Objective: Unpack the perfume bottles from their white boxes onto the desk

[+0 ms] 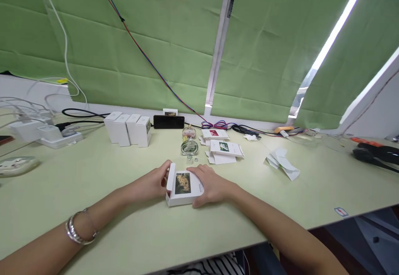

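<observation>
A white box with a picture of yellow flowers on its top lies on the table in front of me. My right hand is wrapped around the box's right end, thumb at the near edge and fingers over the far side. At the opposite end a flap stands up, and my left hand has its fingers closed at that flap; some fingertips are hidden behind it. Beyond the box stands a clear glass bottle, with a pinkish glass bottle behind it. Small clear caps lie just nearer to me.
Opened white boxes lie right of the bottles, with crumpled paper farther right. Several upright white boxes stand left of a black phone. A power strip and cables lie along the back.
</observation>
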Available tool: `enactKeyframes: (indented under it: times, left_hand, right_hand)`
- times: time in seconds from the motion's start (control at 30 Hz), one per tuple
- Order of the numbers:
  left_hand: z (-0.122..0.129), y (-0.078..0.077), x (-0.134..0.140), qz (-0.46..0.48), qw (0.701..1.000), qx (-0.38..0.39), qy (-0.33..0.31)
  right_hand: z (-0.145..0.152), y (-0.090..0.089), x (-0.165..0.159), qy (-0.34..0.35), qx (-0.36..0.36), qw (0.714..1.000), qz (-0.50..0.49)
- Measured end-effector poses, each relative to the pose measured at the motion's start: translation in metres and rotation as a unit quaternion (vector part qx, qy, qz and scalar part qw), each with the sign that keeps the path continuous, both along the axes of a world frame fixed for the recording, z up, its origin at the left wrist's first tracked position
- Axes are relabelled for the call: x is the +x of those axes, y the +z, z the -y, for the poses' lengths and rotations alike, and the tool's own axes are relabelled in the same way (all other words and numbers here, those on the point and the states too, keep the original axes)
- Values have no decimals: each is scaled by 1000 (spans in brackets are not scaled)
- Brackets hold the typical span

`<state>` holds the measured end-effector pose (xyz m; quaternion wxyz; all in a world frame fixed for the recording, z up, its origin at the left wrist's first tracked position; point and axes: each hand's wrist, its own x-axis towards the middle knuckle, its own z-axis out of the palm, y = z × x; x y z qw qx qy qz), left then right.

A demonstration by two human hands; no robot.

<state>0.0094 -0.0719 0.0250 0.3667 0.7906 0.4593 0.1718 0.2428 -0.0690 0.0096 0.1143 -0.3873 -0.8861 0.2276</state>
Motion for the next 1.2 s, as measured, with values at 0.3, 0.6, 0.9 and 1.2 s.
enactKeyframes:
  times: [0.3, 0.6, 0.9, 1.2]
  left_hand:
    - [1, 1, -7, -55, 997, -34, -53]
    - [-9, 10, -23, -155, 982, 88, -55]
    - [4, 5, -2, 38, 928, 371, 11]
    - [21, -7, 26, 22, 773, 634, 6]
  right_hand:
    - [25, 23, 62, -74, -54, 985, 146]
    - [41, 63, 130, -109, -136, 985, 2]
    - [35, 36, 17, -7, -373, 771, -516]
    - [49, 42, -53, -126, -497, 619, -595]
